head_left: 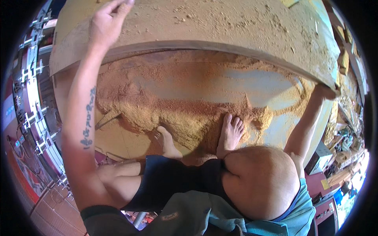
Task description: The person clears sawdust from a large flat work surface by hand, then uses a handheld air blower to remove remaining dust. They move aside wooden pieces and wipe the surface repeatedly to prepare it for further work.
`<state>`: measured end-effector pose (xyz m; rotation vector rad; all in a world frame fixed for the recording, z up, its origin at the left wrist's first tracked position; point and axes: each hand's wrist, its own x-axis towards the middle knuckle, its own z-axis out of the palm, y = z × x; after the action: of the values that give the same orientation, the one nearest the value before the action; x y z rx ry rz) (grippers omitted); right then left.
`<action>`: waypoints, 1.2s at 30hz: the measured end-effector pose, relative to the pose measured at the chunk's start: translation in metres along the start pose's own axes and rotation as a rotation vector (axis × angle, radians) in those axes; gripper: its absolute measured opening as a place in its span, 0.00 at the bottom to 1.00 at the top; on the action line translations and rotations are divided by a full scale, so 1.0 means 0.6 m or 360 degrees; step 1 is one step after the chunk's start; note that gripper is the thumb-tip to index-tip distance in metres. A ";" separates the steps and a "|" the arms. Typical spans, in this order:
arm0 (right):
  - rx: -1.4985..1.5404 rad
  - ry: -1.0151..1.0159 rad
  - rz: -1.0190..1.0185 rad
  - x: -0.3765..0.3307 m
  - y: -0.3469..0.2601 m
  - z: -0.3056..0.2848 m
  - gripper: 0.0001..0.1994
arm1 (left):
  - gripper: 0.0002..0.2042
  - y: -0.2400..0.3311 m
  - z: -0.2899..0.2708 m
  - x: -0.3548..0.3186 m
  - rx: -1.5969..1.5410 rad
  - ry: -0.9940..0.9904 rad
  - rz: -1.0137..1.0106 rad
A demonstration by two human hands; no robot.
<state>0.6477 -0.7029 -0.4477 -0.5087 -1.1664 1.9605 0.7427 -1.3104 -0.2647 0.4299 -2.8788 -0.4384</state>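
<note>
Wide, dust-caked tan board [220, 29] gripped by right hand [326, 93]; left hand [106, 24] cropped, grip can't be told tbh; loose orange sawdust [177, 118] heaped beside board.

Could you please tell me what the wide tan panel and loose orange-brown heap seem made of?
Wide tan panel: perhaps matt wood, judging by its dull face and plain edge. Loose orange-brown heap: matt sawdust or perhaps soil, from its crumbly grains.

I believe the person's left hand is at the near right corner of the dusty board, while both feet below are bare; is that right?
Not quite: the head view shows the right hand at the near right corner of the dusty board, while both feet below are bare.
</note>
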 end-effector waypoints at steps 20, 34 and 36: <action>-0.0405 -0.0233 0.0008 0.143 0.022 0.052 0.15 | 0.31 -0.069 0.000 0.002 -0.0031 -0.0108 0.0252; -0.0740 -0.0159 -0.0044 0.114 0.013 -0.078 0.16 | 0.28 -0.194 -0.261 -0.151 0.0416 -0.0068 -0.0452; -0.0849 -0.0163 -0.0069 0.114 0.013 -0.103 0.16 | 0.28 -0.227 -0.282 -0.182 0.0407 -0.0041 -0.0568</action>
<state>0.6438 -0.6171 -0.4814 -0.6506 -1.7624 1.6427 0.9196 -1.4449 -0.1657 0.9951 -2.8941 -0.1239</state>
